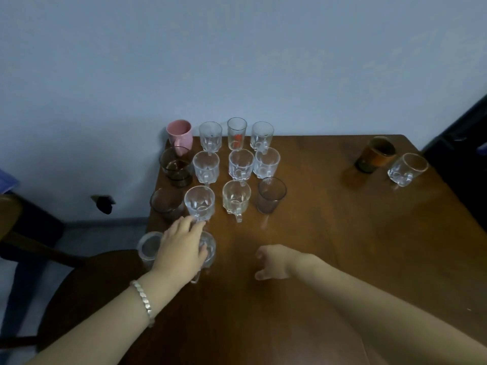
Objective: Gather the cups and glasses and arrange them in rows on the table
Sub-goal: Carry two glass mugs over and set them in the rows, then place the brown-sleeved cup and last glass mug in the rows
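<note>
- While the left hand (181, 246) lies over a clear glass mug (207, 248) near the bench's (329, 233) left edge, its fingers (196, 227) spread across the rim; whether they grip it I cannot tell.
- A second clear glass (148, 246) stands just beside that hand, at the left edge.
- The right hand (272, 262) hovers above the bare wood near the middle of the bench, fingers loosely curled, holding nothing.
- At the far left corner, cups stand in 3 rows of 4.
- Back row: a pink mug (179, 135), 2 clear mugs, and between them a tall glass with a red mark (237, 133).
- Middle row: a dark smoked glass (176, 164) at the left edge, then 3 clear mugs.
- Front row: a brownish glass (166, 202), a clear mug (199, 202) touching the left fingertips, a yellowish mug (235, 197), and a grey tumbler (271, 194).
- Near the far right corner, well apart from the rows, an amber glass (375, 154) and a clear tumbler (407, 168) stand side by side.
- A bracelet (143, 299) circles the left wrist.
</note>
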`<state>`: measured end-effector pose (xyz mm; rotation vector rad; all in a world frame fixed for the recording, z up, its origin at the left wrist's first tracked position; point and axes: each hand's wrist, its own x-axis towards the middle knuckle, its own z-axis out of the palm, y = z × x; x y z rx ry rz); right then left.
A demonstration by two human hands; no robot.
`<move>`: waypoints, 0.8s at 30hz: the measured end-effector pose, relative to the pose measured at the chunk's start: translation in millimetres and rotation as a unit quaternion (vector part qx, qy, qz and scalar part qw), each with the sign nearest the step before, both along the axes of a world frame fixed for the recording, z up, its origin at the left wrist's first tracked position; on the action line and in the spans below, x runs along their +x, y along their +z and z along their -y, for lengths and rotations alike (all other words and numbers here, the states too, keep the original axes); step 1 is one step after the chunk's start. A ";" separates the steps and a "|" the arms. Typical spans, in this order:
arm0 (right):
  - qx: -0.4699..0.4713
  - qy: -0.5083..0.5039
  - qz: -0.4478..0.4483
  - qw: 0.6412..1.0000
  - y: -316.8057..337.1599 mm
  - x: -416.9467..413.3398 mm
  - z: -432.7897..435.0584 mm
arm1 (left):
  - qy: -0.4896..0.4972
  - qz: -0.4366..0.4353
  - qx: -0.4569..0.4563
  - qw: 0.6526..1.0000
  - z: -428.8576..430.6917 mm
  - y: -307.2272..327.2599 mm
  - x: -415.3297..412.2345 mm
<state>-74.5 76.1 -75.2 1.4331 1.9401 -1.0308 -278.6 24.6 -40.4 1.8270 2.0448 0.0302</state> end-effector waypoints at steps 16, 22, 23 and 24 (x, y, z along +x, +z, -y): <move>0.148 -0.158 0.045 0.975 31.2 354.3 -97.9 | -0.152 0.075 -0.102 0.980 -124.9 14.8 321.5; 0.265 -0.252 -0.017 0.931 25.8 432.5 -214.0 | -0.137 0.050 -0.109 0.983 -168.0 -1.3 394.3; 0.270 -0.259 -0.011 0.927 22.7 437.9 -231.8 | -0.130 0.045 -0.112 0.984 -174.1 -3.0 401.4; 0.273 -0.263 0.000 0.925 17.6 441.4 -247.5 | -0.122 0.041 -0.116 0.985 -179.9 -4.3 407.5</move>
